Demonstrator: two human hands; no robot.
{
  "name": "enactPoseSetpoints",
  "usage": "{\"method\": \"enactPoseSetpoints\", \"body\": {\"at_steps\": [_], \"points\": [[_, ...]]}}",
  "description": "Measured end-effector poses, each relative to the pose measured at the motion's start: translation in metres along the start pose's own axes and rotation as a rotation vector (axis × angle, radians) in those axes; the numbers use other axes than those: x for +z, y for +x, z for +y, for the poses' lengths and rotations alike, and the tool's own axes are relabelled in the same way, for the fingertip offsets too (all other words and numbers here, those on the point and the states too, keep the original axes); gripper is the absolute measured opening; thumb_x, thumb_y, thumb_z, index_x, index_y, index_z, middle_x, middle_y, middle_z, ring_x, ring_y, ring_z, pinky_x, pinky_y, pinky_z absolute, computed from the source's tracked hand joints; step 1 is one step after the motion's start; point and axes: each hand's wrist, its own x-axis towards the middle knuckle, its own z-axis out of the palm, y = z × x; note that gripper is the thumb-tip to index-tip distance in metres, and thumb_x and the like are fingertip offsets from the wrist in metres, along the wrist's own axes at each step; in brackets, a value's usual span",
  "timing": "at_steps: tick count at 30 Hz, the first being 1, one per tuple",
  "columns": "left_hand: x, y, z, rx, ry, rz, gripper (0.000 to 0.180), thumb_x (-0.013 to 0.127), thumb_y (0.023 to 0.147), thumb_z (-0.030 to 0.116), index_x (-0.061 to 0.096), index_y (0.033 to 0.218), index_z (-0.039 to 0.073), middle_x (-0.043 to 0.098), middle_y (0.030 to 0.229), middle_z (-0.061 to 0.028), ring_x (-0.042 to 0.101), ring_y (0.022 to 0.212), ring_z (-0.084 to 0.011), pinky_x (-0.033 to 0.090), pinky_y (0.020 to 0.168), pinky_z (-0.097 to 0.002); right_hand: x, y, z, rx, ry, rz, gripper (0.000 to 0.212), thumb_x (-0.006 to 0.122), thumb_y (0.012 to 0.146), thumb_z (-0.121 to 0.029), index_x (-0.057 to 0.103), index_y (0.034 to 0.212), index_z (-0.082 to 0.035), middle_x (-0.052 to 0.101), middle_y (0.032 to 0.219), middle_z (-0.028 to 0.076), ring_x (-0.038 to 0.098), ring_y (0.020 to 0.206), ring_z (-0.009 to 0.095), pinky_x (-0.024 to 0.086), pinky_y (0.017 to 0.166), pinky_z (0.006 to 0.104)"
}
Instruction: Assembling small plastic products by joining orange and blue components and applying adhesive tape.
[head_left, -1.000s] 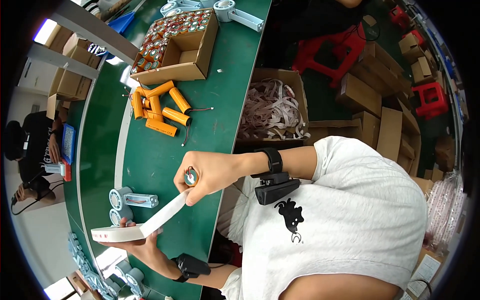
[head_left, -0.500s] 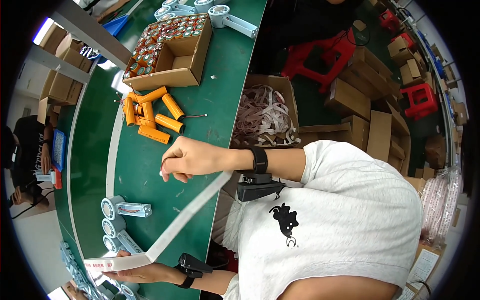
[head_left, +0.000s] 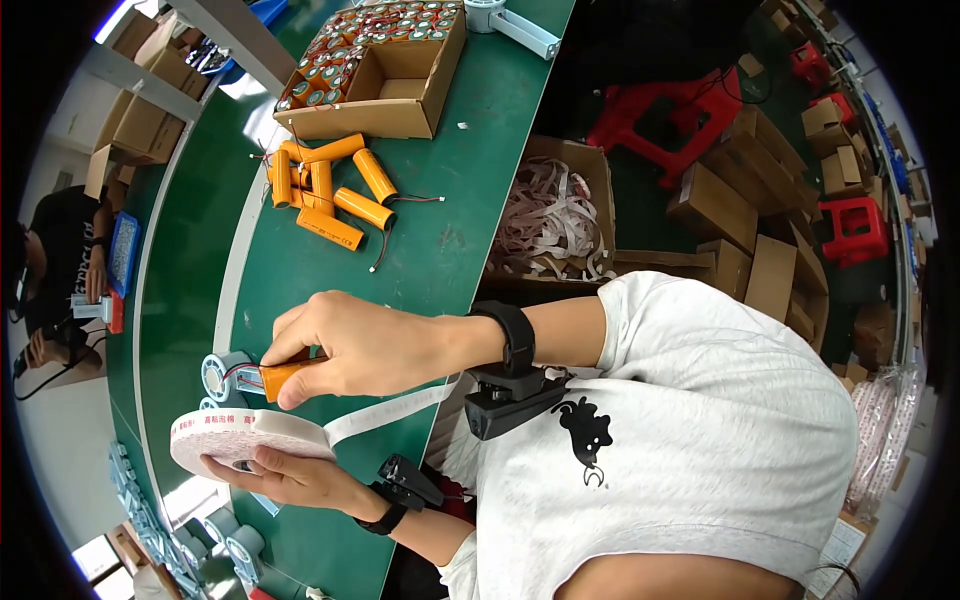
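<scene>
An orange cylindrical battery point(head_left: 281, 381) with thin red and dark wires is gripped between the thumb and fingers of my right hand point(head_left: 350, 345). My left hand point(head_left: 298, 482) is closed on a roll of white tape point(head_left: 215, 432) with red print, fingers under its side. From the roll a loose white strip point(head_left: 395, 410) runs right, beneath my right forearm, towards my lap. Just beyond the battery lies a light blue handheld fan point(head_left: 222, 378), its handle partly covered by battery and hand. Farther up the table, several more orange batteries point(head_left: 330, 228) form a loose pile with wires sticking out.
A cardboard box point(head_left: 440, 92) of upright batteries stands at the back of the green table point(head_left: 420, 265). Beside the table a carton holds tangled white strips point(head_left: 550, 220). Red stools point(head_left: 690, 125) and cartons stand on the floor. A co-worker's hand point(head_left: 95, 280) is at far left.
My right hand has moved down and left, and a battery now shows in its grip. The tape roll is tilted and raised, its flat side now visible. The whole view has shifted slightly.
</scene>
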Motion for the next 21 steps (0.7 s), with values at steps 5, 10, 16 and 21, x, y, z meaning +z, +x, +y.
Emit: {"method": "enactPoseSetpoints", "body": {"at_steps": [5,10,16,21], "points": [[-0.003,-0.008,0.012,-0.109,0.011,-0.126,0.067,0.047,0.087,0.04,0.019,0.137,0.007,0.036,0.13,-0.0213,0.044,0.113,-0.0334,0.043,0.086,-0.0398,0.03,-0.001,0.014,-0.033,0.001,0.137,0.03,0.063,0.076,-0.012,0.058,0.099,0.008,0.053,0.089,0.015,0.053,0.071,0.024,0.043,0.065,0.031],[0.002,-0.027,0.021,-0.047,0.209,-0.251,0.09,0.063,0.076,0.036,0.008,0.139,0.004,0.036,0.129,-0.0233,0.041,0.114,-0.0339,0.035,0.092,-0.0404,0.036,0.001,0.022,-0.048,-0.083,0.172,0.025,0.059,0.078,-0.009,0.057,0.095,0.008,0.052,0.088,0.015,0.052,0.074,0.027,0.042,0.069,0.0332],[0.0,-0.033,0.031,-0.011,0.391,-0.334,0.104,0.071,0.064,0.033,0.005,0.138,0.0,0.036,0.129,-0.027,0.041,0.115,-0.0347,0.033,0.092,-0.0414,0.032,0.007,0.025,-0.073,-0.137,0.274,0.022,0.055,0.082,-0.01,0.053,0.091,0.009,0.049,0.086,0.015,0.05,0.081,0.027,0.041,0.075,0.0342],[-0.003,-0.033,0.04,-0.04,0.456,-0.382,0.103,0.071,0.062,0.031,0.009,0.137,-0.004,0.038,0.128,-0.0256,0.04,0.117,-0.034,0.026,0.096,-0.0404,0.029,0.004,0.025,0.145,0.087,0.261,0.022,0.053,0.084,-0.012,0.05,0.091,0.009,0.048,0.091,0.016,0.05,0.083,0.025,0.04,0.077,0.0329]]}}
